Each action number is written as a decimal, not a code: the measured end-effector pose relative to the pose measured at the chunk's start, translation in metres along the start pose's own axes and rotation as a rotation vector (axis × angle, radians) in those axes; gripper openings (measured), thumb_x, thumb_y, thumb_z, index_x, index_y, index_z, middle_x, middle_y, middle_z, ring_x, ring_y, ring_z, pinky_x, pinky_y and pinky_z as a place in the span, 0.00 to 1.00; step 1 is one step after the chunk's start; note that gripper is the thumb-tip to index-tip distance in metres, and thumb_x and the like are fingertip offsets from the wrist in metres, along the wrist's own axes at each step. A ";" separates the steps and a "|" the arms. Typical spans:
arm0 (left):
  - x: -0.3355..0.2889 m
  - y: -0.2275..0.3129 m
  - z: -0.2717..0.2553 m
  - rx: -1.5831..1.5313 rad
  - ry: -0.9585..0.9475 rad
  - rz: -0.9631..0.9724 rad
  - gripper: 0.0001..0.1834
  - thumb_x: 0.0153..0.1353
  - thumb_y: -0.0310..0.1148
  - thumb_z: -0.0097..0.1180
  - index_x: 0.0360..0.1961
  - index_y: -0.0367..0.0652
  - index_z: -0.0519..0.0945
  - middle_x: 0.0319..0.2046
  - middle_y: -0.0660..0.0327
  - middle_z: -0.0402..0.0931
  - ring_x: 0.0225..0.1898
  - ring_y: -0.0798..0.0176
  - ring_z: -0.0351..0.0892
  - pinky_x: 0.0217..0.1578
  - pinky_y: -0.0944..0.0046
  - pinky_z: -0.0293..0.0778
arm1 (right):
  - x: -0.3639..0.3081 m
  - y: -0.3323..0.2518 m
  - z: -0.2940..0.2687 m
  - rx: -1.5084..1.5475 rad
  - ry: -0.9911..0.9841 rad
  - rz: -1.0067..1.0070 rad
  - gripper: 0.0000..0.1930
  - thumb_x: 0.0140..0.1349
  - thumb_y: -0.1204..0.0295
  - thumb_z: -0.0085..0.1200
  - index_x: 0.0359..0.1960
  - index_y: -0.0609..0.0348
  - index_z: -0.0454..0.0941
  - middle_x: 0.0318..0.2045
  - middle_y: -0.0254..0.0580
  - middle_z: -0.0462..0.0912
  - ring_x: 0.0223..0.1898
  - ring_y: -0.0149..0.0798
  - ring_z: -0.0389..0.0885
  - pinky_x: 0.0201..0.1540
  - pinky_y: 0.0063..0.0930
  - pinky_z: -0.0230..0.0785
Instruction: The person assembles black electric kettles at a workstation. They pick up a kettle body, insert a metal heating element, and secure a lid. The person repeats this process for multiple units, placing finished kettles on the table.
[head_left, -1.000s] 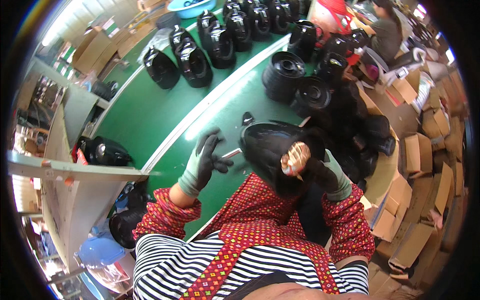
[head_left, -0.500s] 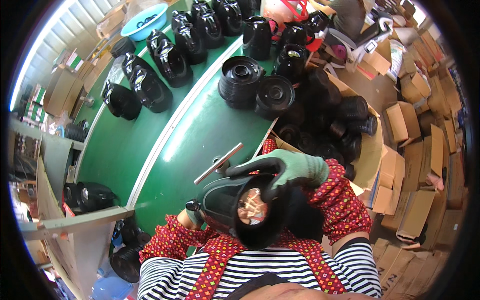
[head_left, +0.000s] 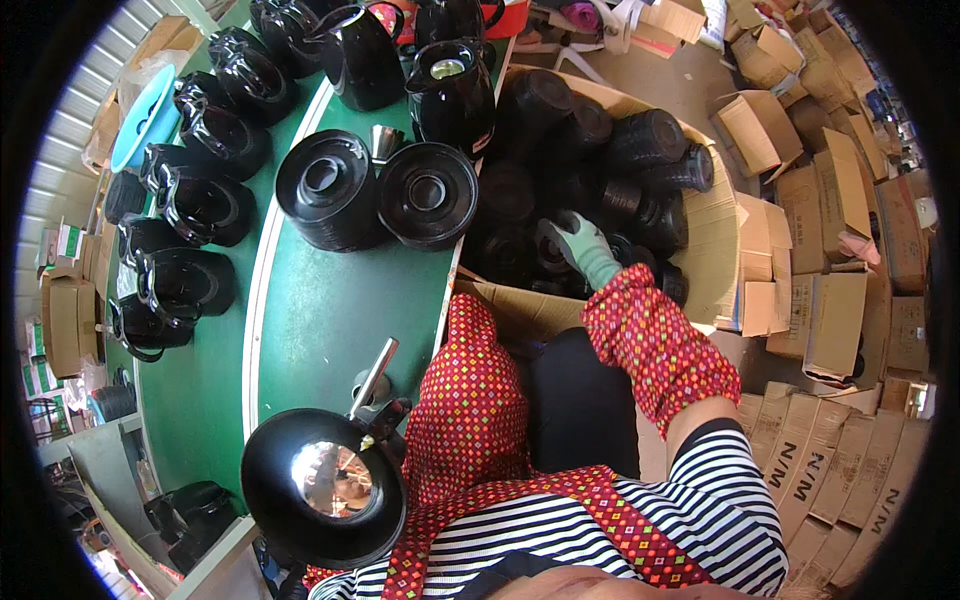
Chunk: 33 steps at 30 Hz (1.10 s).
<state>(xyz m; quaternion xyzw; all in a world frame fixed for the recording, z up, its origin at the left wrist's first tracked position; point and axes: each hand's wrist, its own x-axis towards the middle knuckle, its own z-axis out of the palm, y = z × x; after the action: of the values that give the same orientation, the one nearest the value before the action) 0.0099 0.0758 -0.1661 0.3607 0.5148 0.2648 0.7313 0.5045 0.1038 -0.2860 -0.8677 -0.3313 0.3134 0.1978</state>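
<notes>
A black jug is tilted at the lower left, its wide mouth facing up toward me and a shiny mirror-like surface inside. My left hand is behind the jug, holding it up, with its fingers almost wholly hidden. My right hand, in a green glove with dark fingers, reaches into a large cardboard box. Its fingers close on a black round part among many similar ribbed black parts. The dark fingertips blend with the parts. Beside the jug, a metal rod rises from the green table.
Two stacks of black round parts, a left stack and a right stack, stand on the green table. Several black jugs line its far and left sides. A blue basin sits beyond. Cardboard cartons crowd the right.
My right hand has left the jug and gone into the box. The jug has moved to the lower left, its mouth now more toward me. The whole view has turned toward the box.
</notes>
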 end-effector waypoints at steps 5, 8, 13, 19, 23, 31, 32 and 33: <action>0.008 0.004 0.005 0.049 0.062 -0.049 0.29 0.79 0.42 0.50 0.75 0.42 0.65 0.68 0.51 0.73 0.53 0.56 0.82 0.51 0.56 0.79 | 0.109 -0.009 0.042 0.243 -0.308 0.502 0.45 0.64 0.32 0.57 0.69 0.58 0.76 0.63 0.52 0.83 0.66 0.54 0.80 0.69 0.46 0.72; 0.010 0.004 0.008 0.054 0.105 -0.064 0.29 0.79 0.42 0.50 0.75 0.42 0.65 0.68 0.51 0.73 0.54 0.56 0.82 0.51 0.56 0.79 | 0.131 -0.036 0.077 0.282 -0.330 0.502 0.44 0.64 0.34 0.57 0.69 0.58 0.77 0.62 0.52 0.83 0.65 0.53 0.80 0.69 0.46 0.73; 0.010 0.004 0.011 0.065 0.149 -0.091 0.29 0.79 0.41 0.51 0.75 0.42 0.65 0.68 0.51 0.73 0.55 0.56 0.81 0.53 0.55 0.79 | 0.136 -0.032 0.102 0.413 -0.285 0.406 0.41 0.65 0.36 0.57 0.68 0.58 0.77 0.62 0.51 0.84 0.64 0.53 0.81 0.68 0.46 0.73; 0.012 -0.002 0.014 0.066 0.172 -0.083 0.29 0.78 0.41 0.51 0.76 0.42 0.65 0.68 0.51 0.73 0.56 0.56 0.80 0.54 0.55 0.78 | 0.121 -0.011 0.107 0.812 -0.323 0.240 0.39 0.67 0.39 0.58 0.67 0.59 0.78 0.60 0.51 0.85 0.63 0.53 0.82 0.68 0.46 0.74; 0.015 -0.002 0.017 0.072 0.171 -0.071 0.30 0.78 0.40 0.52 0.76 0.42 0.65 0.68 0.51 0.73 0.56 0.56 0.80 0.55 0.55 0.78 | 0.107 0.001 0.105 1.081 -0.390 0.157 0.37 0.68 0.41 0.58 0.66 0.59 0.79 0.60 0.51 0.85 0.62 0.53 0.83 0.67 0.47 0.75; 0.012 -0.003 0.023 0.080 0.165 -0.046 0.30 0.78 0.40 0.52 0.76 0.41 0.65 0.69 0.51 0.73 0.58 0.56 0.79 0.56 0.55 0.77 | 0.097 0.000 0.095 1.412 -0.531 0.042 0.33 0.69 0.45 0.58 0.65 0.59 0.80 0.58 0.50 0.86 0.59 0.52 0.85 0.66 0.47 0.76; 0.010 -0.003 0.024 0.083 0.170 -0.047 0.30 0.77 0.40 0.52 0.76 0.41 0.65 0.69 0.51 0.73 0.58 0.56 0.79 0.57 0.55 0.77 | 0.097 -0.001 0.094 1.439 -0.550 0.035 0.33 0.70 0.45 0.58 0.65 0.59 0.80 0.58 0.50 0.86 0.59 0.52 0.85 0.66 0.47 0.76; 0.010 -0.002 0.024 0.089 0.166 -0.045 0.30 0.77 0.40 0.53 0.76 0.41 0.65 0.69 0.51 0.73 0.58 0.56 0.79 0.57 0.55 0.77 | 0.103 0.000 0.091 1.500 -0.570 0.041 0.29 0.70 0.49 0.58 0.63 0.59 0.81 0.57 0.49 0.87 0.58 0.51 0.85 0.66 0.47 0.76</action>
<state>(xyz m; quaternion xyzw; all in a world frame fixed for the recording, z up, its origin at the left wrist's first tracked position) 0.0358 0.0761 -0.1689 0.3582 0.5928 0.2542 0.6751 0.5032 0.1879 -0.3941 -0.3962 -0.0542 0.6656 0.6301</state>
